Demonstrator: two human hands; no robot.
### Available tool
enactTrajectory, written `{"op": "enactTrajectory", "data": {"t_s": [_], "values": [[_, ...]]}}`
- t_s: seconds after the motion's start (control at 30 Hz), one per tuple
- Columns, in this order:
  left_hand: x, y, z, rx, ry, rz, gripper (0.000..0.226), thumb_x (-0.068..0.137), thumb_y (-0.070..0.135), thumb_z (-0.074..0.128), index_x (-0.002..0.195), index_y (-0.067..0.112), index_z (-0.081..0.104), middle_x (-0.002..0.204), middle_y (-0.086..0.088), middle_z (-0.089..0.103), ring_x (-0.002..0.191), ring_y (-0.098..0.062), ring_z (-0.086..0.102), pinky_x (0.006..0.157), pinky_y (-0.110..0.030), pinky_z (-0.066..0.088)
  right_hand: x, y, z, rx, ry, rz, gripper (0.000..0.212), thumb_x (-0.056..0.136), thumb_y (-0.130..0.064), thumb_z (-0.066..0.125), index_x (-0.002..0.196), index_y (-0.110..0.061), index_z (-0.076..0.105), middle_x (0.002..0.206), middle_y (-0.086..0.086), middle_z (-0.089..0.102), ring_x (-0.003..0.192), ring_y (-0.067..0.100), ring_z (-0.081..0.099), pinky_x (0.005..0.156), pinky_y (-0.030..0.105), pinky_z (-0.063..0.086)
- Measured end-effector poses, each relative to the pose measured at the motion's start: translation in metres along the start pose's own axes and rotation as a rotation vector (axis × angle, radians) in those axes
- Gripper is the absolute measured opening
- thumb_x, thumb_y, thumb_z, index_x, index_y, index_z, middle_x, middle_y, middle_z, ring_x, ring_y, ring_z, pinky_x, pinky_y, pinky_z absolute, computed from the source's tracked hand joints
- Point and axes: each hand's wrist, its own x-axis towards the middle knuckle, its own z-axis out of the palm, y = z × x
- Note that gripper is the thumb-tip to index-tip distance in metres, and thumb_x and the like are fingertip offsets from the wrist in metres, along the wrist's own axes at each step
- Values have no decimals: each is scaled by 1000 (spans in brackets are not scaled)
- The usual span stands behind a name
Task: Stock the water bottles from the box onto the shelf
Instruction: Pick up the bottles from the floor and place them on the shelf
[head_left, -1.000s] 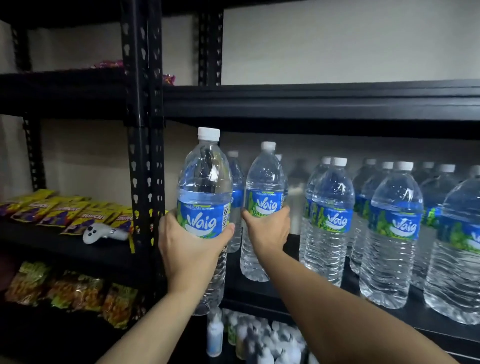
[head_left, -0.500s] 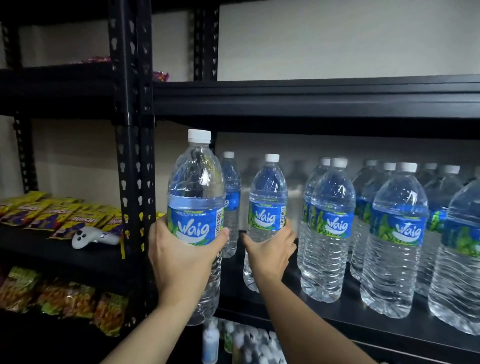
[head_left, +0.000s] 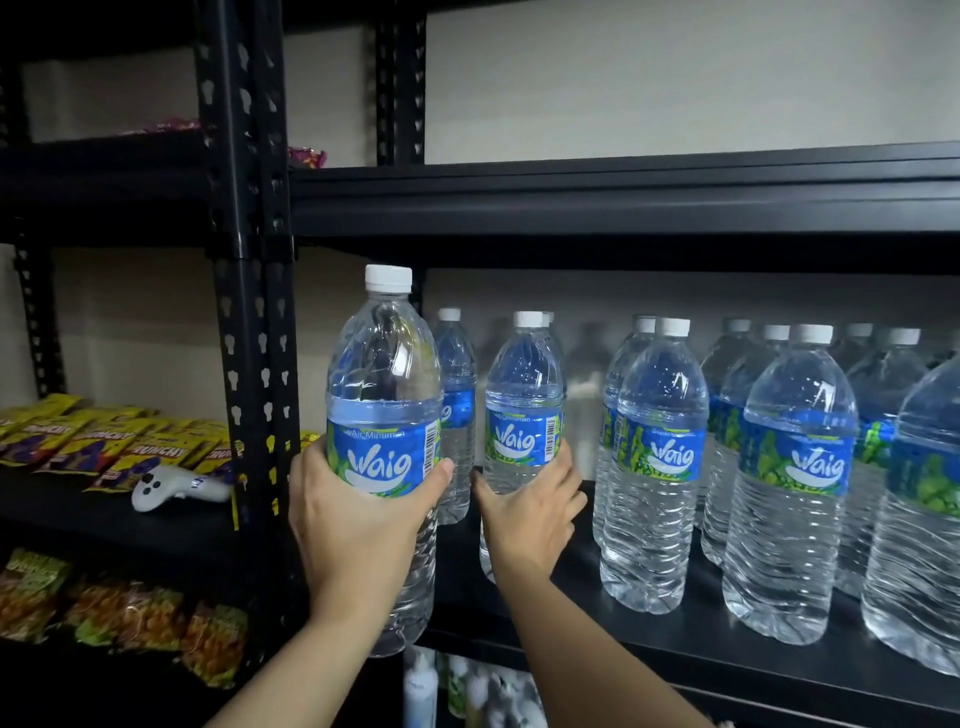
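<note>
Far-left bay: yellow snack packets (head_left: 104, 441) are laid flat on a black shelf. A white handheld controller (head_left: 171, 488) rests just beside them at the near edge. More snack bags (head_left: 130, 618) are seen on the level below. A black perforated upright (head_left: 249, 312) divides this bay from the water bay.

Just right of the upright, a Waig water bottle (head_left: 384, 395) is held upright by the left hand (head_left: 353, 525), the grip closed round its label and lower body. It is carried in front of the left end of the water shelf (head_left: 675, 639), base below the shelf edge, so it is not yet set down.

A second Waig bottle (head_left: 524, 405) appears to stand near the shelf's left end. The right hand (head_left: 530, 514) is wrapped round its lower body, grip closed on it.

Further right, stocked bottles (head_left: 660, 467) are ranged in rows from near to far, out to the right frame edge.

Progress, as judged: the shelf is largely stocked and a gap is left at the left end. The held bottle remains to be placed. The box is not in view, so the remaining count cannot be told.

Surface and room: the shelf is black, smooth and faintly reflective. The upper shelf beam (head_left: 623, 197) sits close above the caps. A plain pale wall (head_left: 675, 78) stands behind, and the light is dim.
</note>
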Motion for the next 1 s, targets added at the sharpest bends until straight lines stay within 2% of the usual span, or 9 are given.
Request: {"op": "enactTrajectory", "data": {"t_s": [0.13, 0.3, 0.4, 0.47, 0.57, 0.63, 0.73, 0.87, 1.0], "values": [[1, -5, -1, 6, -2, -14, 74, 47, 46, 93, 100, 15, 53, 100, 0, 52, 95, -18, 50, 80, -32, 41, 1, 5, 0, -20, -17, -19, 116, 64, -59, 82, 151, -15, 20, 139, 11, 41, 118, 32, 40, 90, 49, 45], [7, -6, 0, 15, -24, -38, 73, 46, 48, 93, 98, 15, 52, 101, 0, 52, 101, -23, 53, 85, -38, 48, 4, 10, -8, -58, -99, -110, 120, 68, -60, 79, 154, -15, 8, 143, 11, 33, 125, 30, 36, 97, 45, 45], [13, -3, 5, 8, -32, -43, 74, 46, 48, 92, 100, 15, 53, 103, 0, 53, 102, -24, 54, 88, -42, 50, 5, 37, -20, -46, -293, -109, 129, 66, -62, 80, 155, -13, 0, 148, 12, 29, 137, 28, 29, 109, 42, 36], [15, -3, 8, 5, -34, -37, 75, 46, 48, 92, 101, 15, 53, 103, 0, 53, 101, -22, 54, 89, -42, 49, 1, 63, -28, -111, -485, -67, 132, 61, -71, 76, 155, -9, 6, 149, 13, 31, 141, 28, 29, 113, 40, 32], [17, -4, 15, 10, -48, -26, 76, 47, 48, 92, 103, 16, 53, 102, 1, 52, 99, -19, 52, 87, -39, 49, -3, 89, -33, -300, -667, -160, 118, 57, -87, 59, 146, -15, 30, 142, 8, 45, 135, 26, 41, 111, 37, 36], [18, -8, 21, 21, -62, -22, 77, 47, 50, 91, 105, 16, 53, 103, 1, 53, 100, -19, 52, 87, -39, 49, -1, 90, -33, -347, -734, -145, 130, 45, -101, 44, 144, -16, 39, 143, 10, 46, 135, 26, 43, 112, 36, 36], [21, -16, 31, 39, -66, -21, 79, 47, 51, 91, 106, 15, 53, 103, 1, 53, 100, -18, 52, 87, -40, 50, 2, 91, -34, -431, -772, -138, 158, 27, -108, 16, 151, -11, 31, 156, 12, 31, 145, 27, 30, 118, 38, 27], [27, -22, 48, 42, -52, -64, 83, 47, 50, 91, 109, 13, 52, 107, -1, 52, 100, -18, 51, 88, -41, 51, -4, 83, -43, -541, -793, -195, 155, 34, -99, 6, 155, -3, 18, 162, 15, 16, 150, 28, 16, 121, 39, 16], [37, -25, 65, 29, -52, -76, 82, 49, 49, 91, 109, 11, 52, 109, -2, 53, 100, -17, 48, 85, -32, 44, -4, 82, -44, -566, -783, -229, 152, 36, -99, 4, 153, -3, 21, 161, 15, 19, 149, 28, 18, 121, 39, 16]]}}
